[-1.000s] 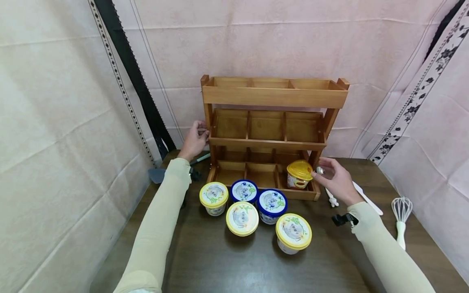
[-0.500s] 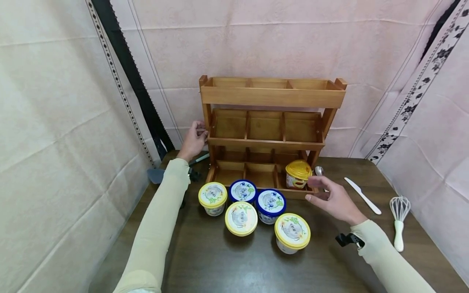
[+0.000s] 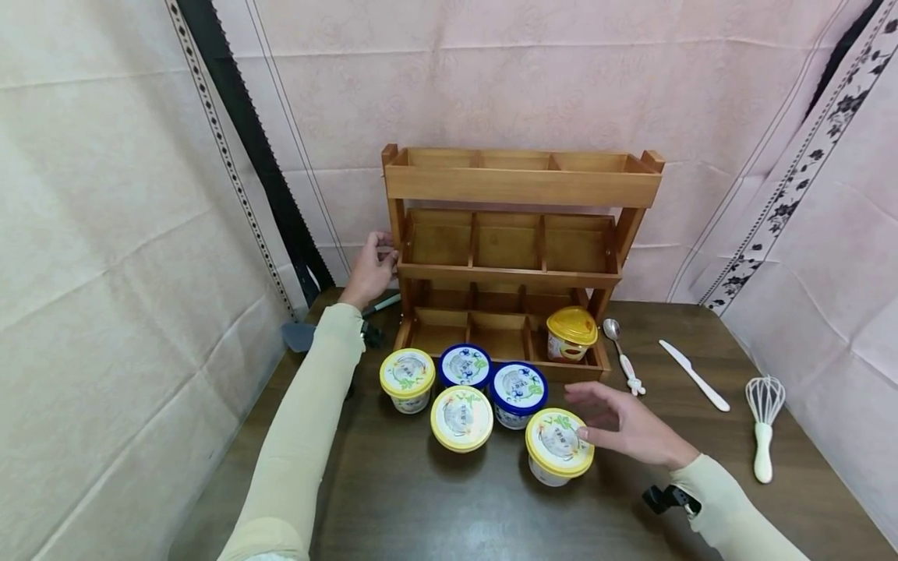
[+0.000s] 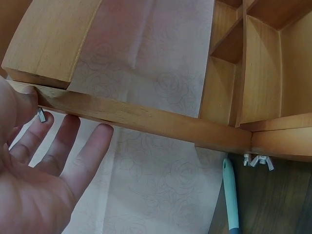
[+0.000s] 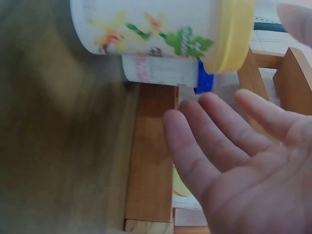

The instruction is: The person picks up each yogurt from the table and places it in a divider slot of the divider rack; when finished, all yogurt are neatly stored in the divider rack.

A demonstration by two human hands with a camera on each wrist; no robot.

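Note:
My left hand [image 3: 372, 269] holds the left side post of a three-tier wooden rack [image 3: 522, 187]. In the left wrist view its thumb lies on the post [image 4: 146, 114], near a wing nut, with the fingers on the other side. My right hand [image 3: 634, 428] is spread beside a yellow-lidded tub [image 3: 557, 444] at the front right, thumb overlapping the lid's edge in the head view. In the right wrist view the fingers lie open, with nothing held, near the tub [image 5: 151, 29]. A tub with an orange-yellow lid [image 3: 571, 333] sits in the rack's bottom right compartment.
Two more yellow-lidded tubs [image 3: 461, 419] and two blue-lidded tubs [image 3: 519, 387] stand before the rack. To the right lie a spoon [image 3: 623, 354], a white knife [image 3: 694, 375] and a whisk [image 3: 765, 425]. A blue-grey spatula [image 3: 299, 336] lies at the left. Cloth walls surround the table.
My right hand has left the tub in the rack's bottom right compartment and come forward to the yellow-lidded tub at the front right. My left hand stays at the post.

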